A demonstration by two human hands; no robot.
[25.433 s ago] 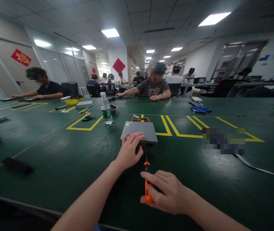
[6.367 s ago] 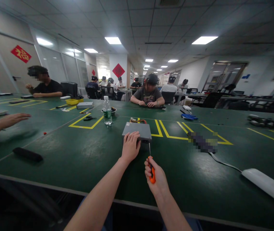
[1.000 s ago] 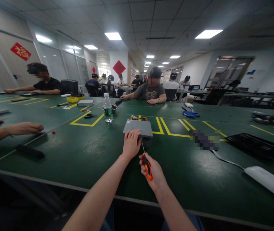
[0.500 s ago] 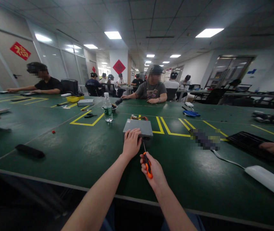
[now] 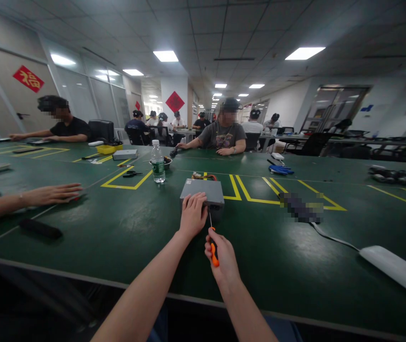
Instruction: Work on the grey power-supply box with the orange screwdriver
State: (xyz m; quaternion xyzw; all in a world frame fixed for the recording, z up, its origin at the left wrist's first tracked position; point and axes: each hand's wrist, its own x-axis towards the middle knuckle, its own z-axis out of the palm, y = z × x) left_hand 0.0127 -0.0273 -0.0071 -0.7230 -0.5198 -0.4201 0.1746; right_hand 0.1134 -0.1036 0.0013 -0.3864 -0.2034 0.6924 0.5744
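A grey metal box with coloured wires at its far end lies on the green table. My left hand rests on the box's near left corner, fingers curled over its top. My right hand is closed around an orange-handled screwdriver. Its thin shaft points up at the box's near face, close to my left fingers.
A water bottle and a small bowl stand beyond the box to the left. A white power strip with its cable lies at right, a black bar at left. Another person's hand reaches in from the left. Several people sit at the tables behind.
My right hand and the screwdriver have shifted slightly left and closer to the box. A neighbour's hand has reached back onto the table at left. The keyboard and hand at right are gone from view.
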